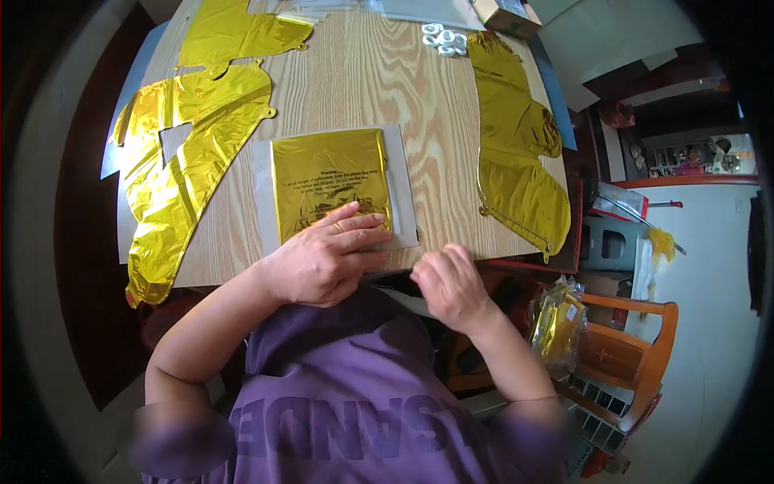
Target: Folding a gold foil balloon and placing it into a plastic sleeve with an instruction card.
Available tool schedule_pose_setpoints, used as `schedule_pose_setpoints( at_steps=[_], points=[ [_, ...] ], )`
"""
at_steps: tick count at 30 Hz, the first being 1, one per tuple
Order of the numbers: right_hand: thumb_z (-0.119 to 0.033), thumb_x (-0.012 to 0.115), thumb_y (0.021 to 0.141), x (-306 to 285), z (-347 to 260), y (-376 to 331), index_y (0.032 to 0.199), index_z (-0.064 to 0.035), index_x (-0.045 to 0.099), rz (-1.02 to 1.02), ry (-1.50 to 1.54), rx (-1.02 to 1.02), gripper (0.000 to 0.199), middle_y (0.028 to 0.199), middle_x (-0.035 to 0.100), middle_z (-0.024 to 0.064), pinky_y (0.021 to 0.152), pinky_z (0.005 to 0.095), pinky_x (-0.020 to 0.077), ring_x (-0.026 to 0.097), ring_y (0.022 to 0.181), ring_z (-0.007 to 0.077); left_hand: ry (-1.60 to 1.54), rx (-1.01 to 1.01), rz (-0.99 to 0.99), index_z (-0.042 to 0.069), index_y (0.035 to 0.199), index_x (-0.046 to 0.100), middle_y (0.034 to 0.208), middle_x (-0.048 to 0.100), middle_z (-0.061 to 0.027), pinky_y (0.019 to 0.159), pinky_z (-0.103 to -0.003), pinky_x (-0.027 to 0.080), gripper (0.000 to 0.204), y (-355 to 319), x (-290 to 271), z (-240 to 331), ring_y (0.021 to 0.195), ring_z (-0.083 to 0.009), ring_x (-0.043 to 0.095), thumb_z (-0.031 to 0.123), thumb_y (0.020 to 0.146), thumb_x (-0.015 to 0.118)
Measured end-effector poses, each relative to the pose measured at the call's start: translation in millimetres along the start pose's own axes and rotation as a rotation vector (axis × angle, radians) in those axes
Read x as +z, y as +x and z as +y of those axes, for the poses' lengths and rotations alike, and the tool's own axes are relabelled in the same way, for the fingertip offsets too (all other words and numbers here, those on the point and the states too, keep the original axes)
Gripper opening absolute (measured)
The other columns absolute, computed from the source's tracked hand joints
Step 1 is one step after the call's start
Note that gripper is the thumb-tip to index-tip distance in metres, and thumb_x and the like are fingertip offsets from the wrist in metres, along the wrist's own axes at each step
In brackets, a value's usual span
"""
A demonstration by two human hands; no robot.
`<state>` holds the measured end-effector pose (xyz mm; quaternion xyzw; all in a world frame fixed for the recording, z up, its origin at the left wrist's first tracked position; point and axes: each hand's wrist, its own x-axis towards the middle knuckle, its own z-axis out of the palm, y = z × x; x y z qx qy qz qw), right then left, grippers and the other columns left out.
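A clear plastic bag (407, 189) lies near the table's front edge, with a folded gold foil balloon (326, 153) flat inside it. Dark print covers the bag's middle. My left hand (326, 258) rests on the bag's lower part, fingers stretched out and pressing down, a ring on one finger. Just beyond the bag's lower right corner, my right hand (451, 286) is closed, its fingers curled together at the table edge. Whatever those fingers hold, if anything, is hidden.
Flat gold foil balloons lie at the left (189, 169), far left (234, 36) and right (516, 145) of the wooden table (355, 81). White tape rolls (443, 39) and a cardboard box (508, 16) sit at the back. A wooden chair (617, 355) with packaged gold foil (556, 323) stands right.
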<state>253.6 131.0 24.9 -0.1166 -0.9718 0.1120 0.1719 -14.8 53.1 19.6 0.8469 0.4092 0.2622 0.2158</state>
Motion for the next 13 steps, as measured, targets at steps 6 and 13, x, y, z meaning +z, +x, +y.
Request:
schedule_pose_setpoints(
  at_steps=[6, 13],
  points=[
    [-0.005, 0.074, 0.083, -10, -28, 4, 0.096, -0.0051, 0.056, 0.042, 0.488, 0.059, 0.021, 0.096, 0.057, 0.0116, 0.086, 0.0424, 0.0464, 0.058, 0.090, 0.0303, -0.053, 0.004, -0.016, 0.004, 0.123, 0.068, 0.139, 0.057, -0.0175, 0.119, -0.059, 0.029, 0.043, 2, -10, 3, 0.140, -0.0370, 0.047, 0.025, 0.086, 0.072],
    [-0.008, 0.071, 0.091, -6, -11, 29, 0.098, -0.0084, 0.056, -0.004, 0.793, 0.310, 0.017, 0.121, 0.057, 0.0159, 0.102, 0.0482, 0.0420, 0.057, 0.111, 0.0373, 0.287, -0.090, 0.037, 0.008, 0.117, 0.070, 0.134, 0.059, -0.0166, 0.121, -0.055, 0.027, 0.053, -2, 13, 24, 0.135, -0.0333, 0.051, 0.053, 0.088, 0.069]
  ],
)
